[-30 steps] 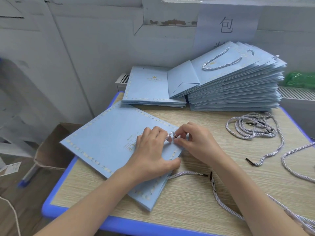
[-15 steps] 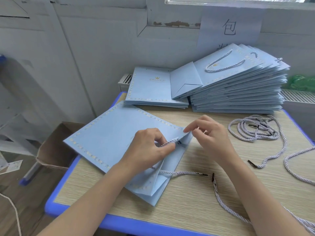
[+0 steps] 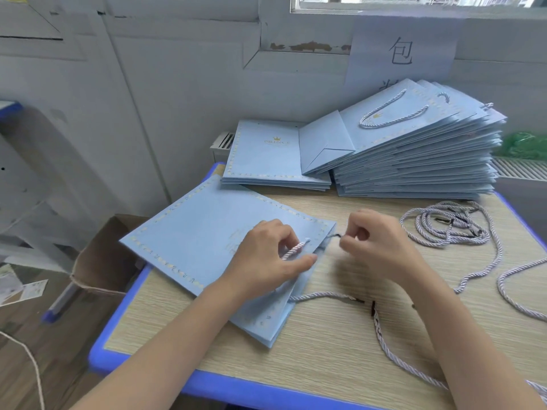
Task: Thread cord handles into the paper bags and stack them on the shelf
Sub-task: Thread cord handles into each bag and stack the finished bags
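Observation:
A flat light-blue paper bag lies on the wooden table, its top edge toward the right. My left hand rests on the bag and pinches a short loop of pale twisted cord on top of it. My right hand pinches the dark tip of that cord just past the bag's top edge. The cord's other end trails out from under the bag onto the table.
A tall stack of bags with handles and a low stack of bags sit at the back. Loose cords lie coiled at right; another cord runs along my right forearm. An open cardboard box stands left of the table.
The cord tip has come through the bag's hole. My right hand has pulled it out to the right, away from the bag's edge. The lifted bag flap has dropped flat again.

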Demonstrator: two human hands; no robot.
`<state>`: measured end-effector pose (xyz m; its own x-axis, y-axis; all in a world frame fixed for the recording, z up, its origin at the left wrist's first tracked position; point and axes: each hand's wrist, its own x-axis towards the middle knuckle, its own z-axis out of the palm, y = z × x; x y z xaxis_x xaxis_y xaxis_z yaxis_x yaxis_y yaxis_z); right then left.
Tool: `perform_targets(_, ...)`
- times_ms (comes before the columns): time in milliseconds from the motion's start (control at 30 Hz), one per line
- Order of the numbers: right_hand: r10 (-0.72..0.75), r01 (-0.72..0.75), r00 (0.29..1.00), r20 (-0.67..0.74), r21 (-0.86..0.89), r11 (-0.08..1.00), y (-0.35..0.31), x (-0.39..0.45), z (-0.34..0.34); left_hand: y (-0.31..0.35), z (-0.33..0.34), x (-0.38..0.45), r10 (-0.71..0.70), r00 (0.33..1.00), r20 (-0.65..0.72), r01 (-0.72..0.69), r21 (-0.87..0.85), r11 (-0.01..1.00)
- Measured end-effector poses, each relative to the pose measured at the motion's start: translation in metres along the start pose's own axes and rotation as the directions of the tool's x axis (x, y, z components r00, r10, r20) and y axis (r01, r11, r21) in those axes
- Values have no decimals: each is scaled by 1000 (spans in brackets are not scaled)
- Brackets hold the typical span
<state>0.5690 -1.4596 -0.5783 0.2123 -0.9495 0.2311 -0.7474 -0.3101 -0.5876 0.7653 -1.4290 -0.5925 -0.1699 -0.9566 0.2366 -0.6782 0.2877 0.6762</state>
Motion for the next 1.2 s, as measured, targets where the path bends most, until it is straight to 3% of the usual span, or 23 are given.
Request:
perform_targets(100,158,-178,980,-121,-177,968,19,4,-4,-1,-2,1,47,997,67,-44,-38,998)
perform_targets(200,205,-229,972,-117,-266,936,27,7,0,-4,-3,0,141,983,115,-138,-31,990)
perform_targets(333,203,-230,970,-135,-236,944,26,7,0,-14,-18,-11,218,966,139,-214,-40,976)
perform_targets(433,128,-152,976,-178,-125,980,24,1,-1,-19,-33,-26,228,904,363,-243,-7,970)
perform_targets(500,53,-56,979,-198,-9,998,19,-2,-2,-23,-38,-35,228,877,424,-277,58,959)
perform_targets(633,-88,101,989,-120,107,989,0,-9,1,-22,-38,-50,304,899,314,-345,81,935)
perform_targets(733,-210,201,976,57,137,970,-19,-21,-4,-26,-31,-57,531,836,138,-545,311,778)
perform_targets(833,-303,259,907,294,178,949,-32,-36,-11,-16,-29,-52,604,789,-114,-531,370,763)
perform_targets(900,-306,296,876,374,84,951,-30,-40,-12,-4,-29,-43,601,781,-170,-517,364,775)
perform_targets(967,-279,300,894,350,-6,954,-26,-41,-12,5,-28,-35,583,807,-99,-519,353,778)
perform_targets(1100,-238,256,944,230,-51,965,-22,-44,-16,-5,-26,-34,411,876,254,-463,199,864)
perform_targets(1200,-276,298,923,269,-43,954,-23,-41,-15,-16,-26,-35,331,891,311,-396,176,901)
